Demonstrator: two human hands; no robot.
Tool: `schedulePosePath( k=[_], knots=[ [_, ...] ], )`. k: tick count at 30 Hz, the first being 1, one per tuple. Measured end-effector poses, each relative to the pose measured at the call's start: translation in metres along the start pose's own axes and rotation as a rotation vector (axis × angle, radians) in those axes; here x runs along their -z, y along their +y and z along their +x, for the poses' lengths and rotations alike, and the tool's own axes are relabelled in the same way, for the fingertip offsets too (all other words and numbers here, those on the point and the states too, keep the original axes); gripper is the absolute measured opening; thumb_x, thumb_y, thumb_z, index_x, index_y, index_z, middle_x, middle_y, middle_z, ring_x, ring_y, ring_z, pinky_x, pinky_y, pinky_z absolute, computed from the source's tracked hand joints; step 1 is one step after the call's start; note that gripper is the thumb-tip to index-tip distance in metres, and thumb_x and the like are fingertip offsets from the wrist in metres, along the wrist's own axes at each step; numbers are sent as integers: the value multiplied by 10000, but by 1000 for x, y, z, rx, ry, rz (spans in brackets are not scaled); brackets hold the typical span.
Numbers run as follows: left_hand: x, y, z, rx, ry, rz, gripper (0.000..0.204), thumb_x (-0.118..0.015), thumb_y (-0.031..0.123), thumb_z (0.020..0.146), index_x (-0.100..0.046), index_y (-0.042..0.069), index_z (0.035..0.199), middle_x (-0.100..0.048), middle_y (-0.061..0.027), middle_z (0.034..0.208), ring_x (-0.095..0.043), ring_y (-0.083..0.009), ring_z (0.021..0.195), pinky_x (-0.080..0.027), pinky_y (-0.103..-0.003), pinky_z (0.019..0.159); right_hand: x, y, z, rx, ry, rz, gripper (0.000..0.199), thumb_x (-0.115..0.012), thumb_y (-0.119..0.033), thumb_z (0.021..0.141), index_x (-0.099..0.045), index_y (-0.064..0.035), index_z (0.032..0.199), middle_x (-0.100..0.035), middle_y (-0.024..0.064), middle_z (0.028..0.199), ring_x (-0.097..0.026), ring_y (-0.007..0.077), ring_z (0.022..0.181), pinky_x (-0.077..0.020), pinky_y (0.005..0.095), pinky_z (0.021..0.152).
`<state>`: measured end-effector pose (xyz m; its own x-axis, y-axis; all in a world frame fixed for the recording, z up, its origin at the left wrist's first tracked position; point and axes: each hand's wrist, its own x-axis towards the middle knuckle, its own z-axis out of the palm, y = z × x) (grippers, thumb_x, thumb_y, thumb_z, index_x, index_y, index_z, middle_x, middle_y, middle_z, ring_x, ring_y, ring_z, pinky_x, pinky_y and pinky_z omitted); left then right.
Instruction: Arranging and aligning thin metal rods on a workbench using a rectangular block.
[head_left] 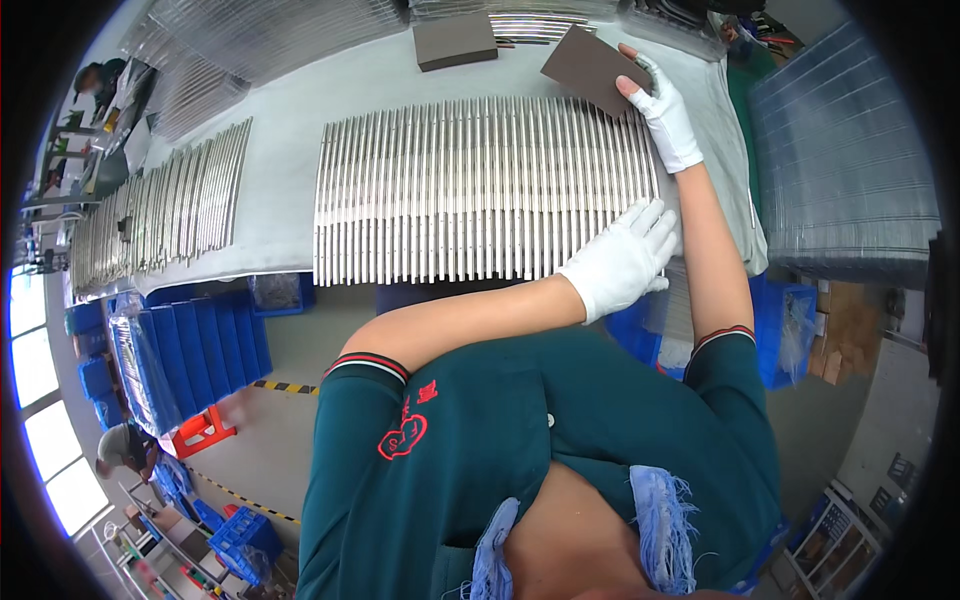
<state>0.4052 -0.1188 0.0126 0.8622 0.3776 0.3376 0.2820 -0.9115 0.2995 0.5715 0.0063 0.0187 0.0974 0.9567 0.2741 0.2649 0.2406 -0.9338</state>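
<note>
A wide row of silver metal rods (450,190) lies side by side on the pale covered table. My left hand (622,262), in a white glove, rests flat with fingers stretched out over the near right end of the row. At the far right corner my right hand (665,112) grips a flat brown rectangular block (600,72). Its glove leaves the thumb tip and some fingertips bare. The block is tilted, with its lower corner over the far ends of the rods; whether it touches them I cannot tell. A second brown block (455,42) lies beyond the row.
Another group of rods (165,210) lies at the table's left. Clear plastic trays are stacked at the back left and in a tall stack (845,150) on the right. Blue crates (190,345) stand below the table edge, near a red stool (203,430). Another person (130,450) is at lower left.
</note>
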Motion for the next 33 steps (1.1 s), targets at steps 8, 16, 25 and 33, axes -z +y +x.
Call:
schedulePosePath(
  k=[8, 16, 25, 33],
  knots=[
    [15, -12, -3, -102, -49, -278, 504, -702, 381, 825, -610, -19, 1117, -564, -201, 1262, -499, -368, 1219, -369, -463, 1089, 1, 2, -5, 10, 43, -34, 548, -702, -291, 933, -542, -31, 1389, -622, 94, 1289, -568, 151, 1180, -414, 278, 1039],
    [116, -114, -117, 472, 455, -136, 428, -615, 265, 981, -558, 37, 1338, -572, -169, 1366, -496, -324, 1326, -357, -424, 1136, 8, 8, -11, 172, 500, -90, 540, -710, -247, 938, -521, -12, 1386, -586, 95, 1315, -569, 174, 1170, -439, 293, 1017],
    [154, -184, -229, 744, 1205, -1459, 819, -485, 595, 970, -307, -24, 1475, -402, -199, 1465, -371, -312, 1387, -278, -420, 1204, 3, -12, -34, 178, 530, -68, 586, -729, -240, 922, -502, 4, 1404, -561, 99, 1343, -553, 171, 1185, -416, 288, 1038],
    [150, -175, -214, 767, 1003, -1430, 848, -394, 656, 974, -334, -23, 1480, -334, -188, 1526, -250, -313, 1454, -192, -438, 1231, 10, -5, -40, 190, 626, -171, 533, -703, -241, 941, -520, 20, 1367, -578, 110, 1331, -569, 182, 1172, -428, 297, 1034]
  ],
)
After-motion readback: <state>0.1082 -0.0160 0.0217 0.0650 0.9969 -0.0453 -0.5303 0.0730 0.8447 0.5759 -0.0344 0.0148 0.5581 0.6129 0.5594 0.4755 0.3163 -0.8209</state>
